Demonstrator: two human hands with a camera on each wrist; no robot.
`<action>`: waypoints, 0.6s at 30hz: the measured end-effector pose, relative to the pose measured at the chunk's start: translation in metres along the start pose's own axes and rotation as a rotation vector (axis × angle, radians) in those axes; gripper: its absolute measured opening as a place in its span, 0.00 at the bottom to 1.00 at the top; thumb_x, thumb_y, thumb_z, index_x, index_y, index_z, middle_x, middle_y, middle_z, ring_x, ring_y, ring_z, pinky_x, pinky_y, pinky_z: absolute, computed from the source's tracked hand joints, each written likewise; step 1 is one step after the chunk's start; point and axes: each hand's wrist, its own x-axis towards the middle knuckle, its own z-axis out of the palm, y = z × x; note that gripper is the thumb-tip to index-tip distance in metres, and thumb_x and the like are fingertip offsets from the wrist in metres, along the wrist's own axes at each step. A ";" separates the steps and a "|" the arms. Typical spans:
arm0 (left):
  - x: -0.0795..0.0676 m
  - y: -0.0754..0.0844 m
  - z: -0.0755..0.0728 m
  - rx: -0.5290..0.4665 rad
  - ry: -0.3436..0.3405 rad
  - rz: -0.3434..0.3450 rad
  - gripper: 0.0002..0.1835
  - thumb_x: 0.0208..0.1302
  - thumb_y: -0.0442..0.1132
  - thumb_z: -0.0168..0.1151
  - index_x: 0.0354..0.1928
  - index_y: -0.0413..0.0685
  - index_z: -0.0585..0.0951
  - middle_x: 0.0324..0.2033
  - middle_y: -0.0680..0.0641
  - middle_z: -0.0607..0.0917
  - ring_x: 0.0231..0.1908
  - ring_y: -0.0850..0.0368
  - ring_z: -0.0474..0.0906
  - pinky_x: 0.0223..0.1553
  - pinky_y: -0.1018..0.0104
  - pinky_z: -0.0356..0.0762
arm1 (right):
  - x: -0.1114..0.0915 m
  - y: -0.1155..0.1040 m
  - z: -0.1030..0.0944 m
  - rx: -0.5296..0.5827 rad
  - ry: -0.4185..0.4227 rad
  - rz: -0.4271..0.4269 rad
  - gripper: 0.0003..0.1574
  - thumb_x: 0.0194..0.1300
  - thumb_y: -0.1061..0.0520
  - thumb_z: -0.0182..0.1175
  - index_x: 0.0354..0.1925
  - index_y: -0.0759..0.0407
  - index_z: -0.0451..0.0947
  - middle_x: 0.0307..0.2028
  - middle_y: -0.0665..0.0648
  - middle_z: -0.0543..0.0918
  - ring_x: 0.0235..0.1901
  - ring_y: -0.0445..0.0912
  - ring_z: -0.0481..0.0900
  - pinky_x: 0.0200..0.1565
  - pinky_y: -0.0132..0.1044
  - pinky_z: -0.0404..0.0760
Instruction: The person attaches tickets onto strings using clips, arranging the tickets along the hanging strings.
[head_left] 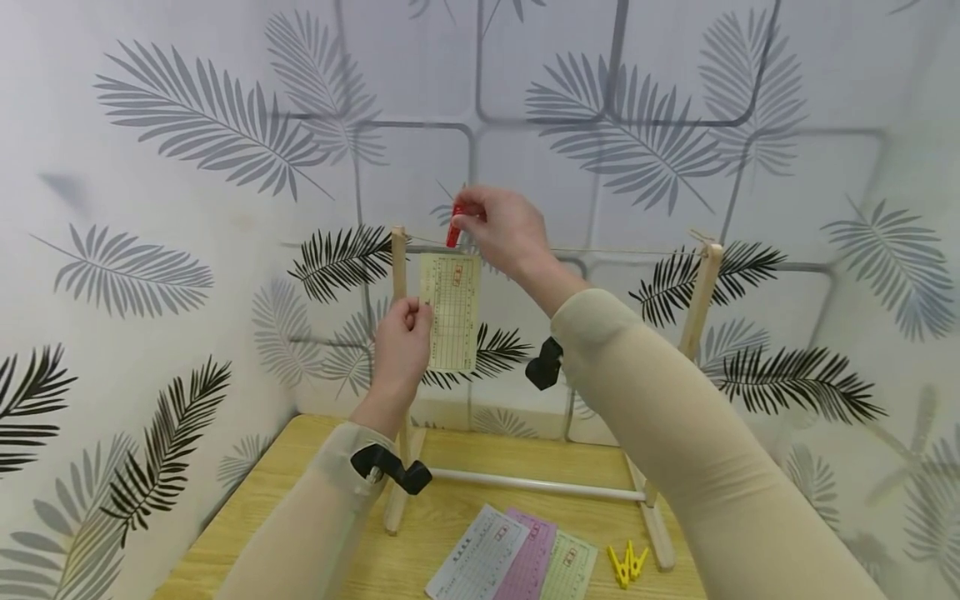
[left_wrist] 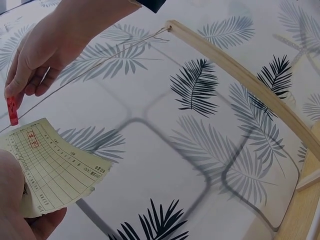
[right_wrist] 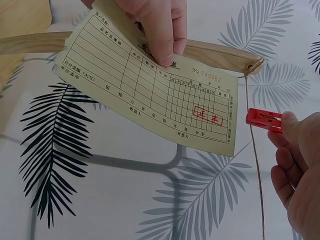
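A pale yellow receipt slip [head_left: 453,321] with printed lines and a red stamp hangs upright near the left end of a string [head_left: 626,252]. My left hand [head_left: 401,342] pinches the slip by its left edge, between thumb and fingers. Above it, my right hand [head_left: 508,227] pinches a red clothespin [right_wrist: 265,119] between thumb and forefinger. In the right wrist view, the clothespin's tip overlaps the string, and the slip's stamped end [right_wrist: 231,120] lies just short of the string.
Wooden posts [head_left: 701,300] hold up the string, with a white bar [head_left: 532,482] low between them. On the wooden table [head_left: 247,508] lie fanned white [head_left: 476,554], purple [head_left: 531,554] and green [head_left: 572,567] slips. Yellow clothespins [head_left: 626,564] lie at the right, by the rack's foot.
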 end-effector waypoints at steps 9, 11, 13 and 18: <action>0.001 -0.004 -0.001 0.006 0.007 -0.004 0.11 0.87 0.42 0.57 0.51 0.42 0.81 0.32 0.50 0.75 0.29 0.54 0.66 0.33 0.60 0.67 | 0.003 -0.003 0.004 -0.038 -0.003 -0.001 0.10 0.82 0.49 0.67 0.56 0.48 0.87 0.53 0.47 0.91 0.55 0.46 0.87 0.56 0.44 0.81; 0.001 -0.003 -0.001 0.003 0.009 -0.002 0.11 0.87 0.42 0.57 0.51 0.41 0.81 0.32 0.49 0.75 0.30 0.54 0.67 0.33 0.60 0.68 | 0.003 -0.003 0.004 -0.047 -0.008 0.004 0.10 0.82 0.49 0.67 0.55 0.47 0.87 0.53 0.47 0.91 0.55 0.45 0.86 0.57 0.44 0.81; 0.002 -0.002 0.000 0.002 0.014 -0.001 0.11 0.87 0.42 0.57 0.51 0.41 0.81 0.33 0.49 0.76 0.31 0.54 0.68 0.35 0.60 0.68 | 0.003 -0.003 0.004 -0.043 -0.018 0.011 0.10 0.82 0.48 0.67 0.56 0.48 0.87 0.53 0.47 0.91 0.54 0.45 0.86 0.57 0.44 0.81; 0.002 -0.003 0.001 -0.002 0.016 -0.007 0.11 0.87 0.41 0.57 0.51 0.41 0.81 0.34 0.49 0.76 0.34 0.53 0.69 0.38 0.57 0.70 | 0.002 -0.003 0.005 -0.023 -0.044 0.021 0.11 0.83 0.49 0.66 0.57 0.50 0.87 0.50 0.48 0.90 0.49 0.45 0.84 0.53 0.44 0.81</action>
